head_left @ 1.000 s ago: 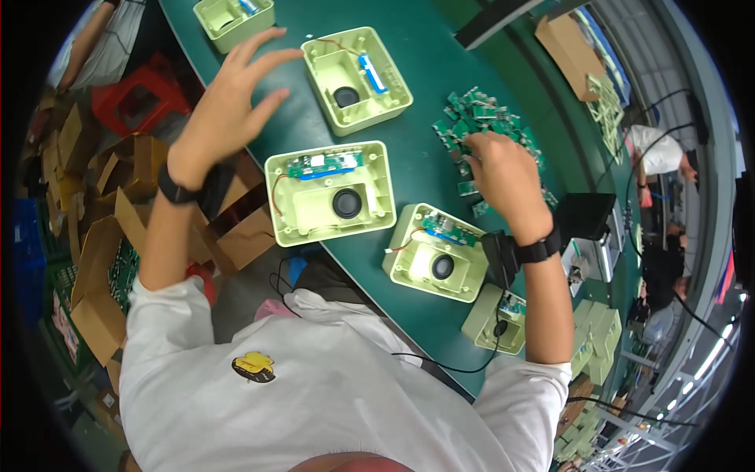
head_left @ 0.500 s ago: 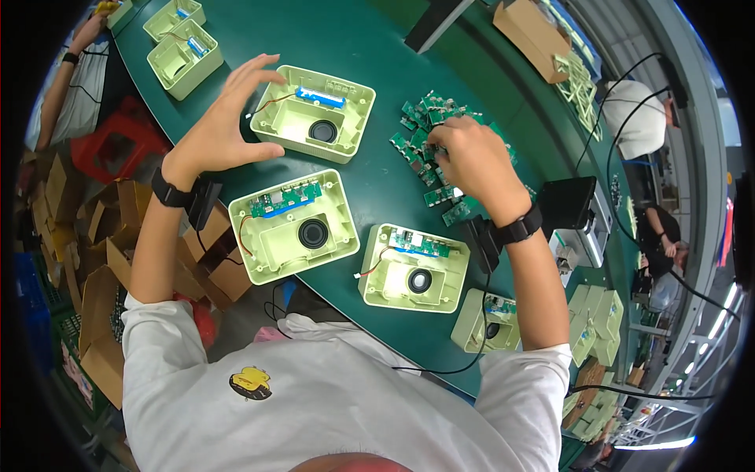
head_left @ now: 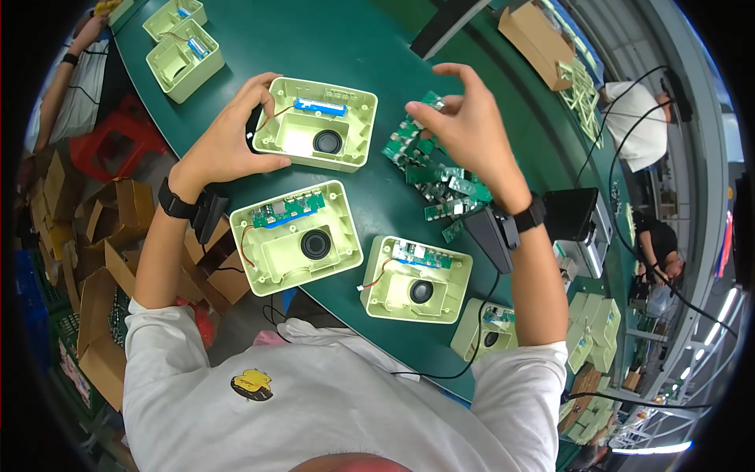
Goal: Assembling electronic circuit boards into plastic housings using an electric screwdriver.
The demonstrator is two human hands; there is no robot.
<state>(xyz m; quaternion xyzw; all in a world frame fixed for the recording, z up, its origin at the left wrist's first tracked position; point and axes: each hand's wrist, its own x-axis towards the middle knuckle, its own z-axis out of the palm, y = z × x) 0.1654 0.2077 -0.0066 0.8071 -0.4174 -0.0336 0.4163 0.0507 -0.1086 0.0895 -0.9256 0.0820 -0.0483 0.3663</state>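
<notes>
My left hand (head_left: 236,138) grips the left end of a light green plastic shell (head_left: 318,126) that lies open on the green table (head_left: 346,47), with a round black speaker and a blue part inside it. My right hand (head_left: 464,130) is raised just right of that shell and pinches a small green circuit board (head_left: 429,101) between thumb and fingers. Below the hand lies a pile of green circuit boards (head_left: 432,177). Two more open shells with boards fitted sit nearer me, one (head_left: 295,236) at the table's edge, the other (head_left: 417,279) to its right.
Another green shell (head_left: 487,329) lies at the near right edge, two more (head_left: 179,39) at the far left. A black box (head_left: 574,214) and cables sit right of my wrist. Cardboard boxes (head_left: 94,236) and a red stool (head_left: 110,145) stand on the floor at left. Other people work nearby.
My left hand has drawn the far shell closer and holds its end. My right hand has lifted off the pile with one small board in its fingers.
</notes>
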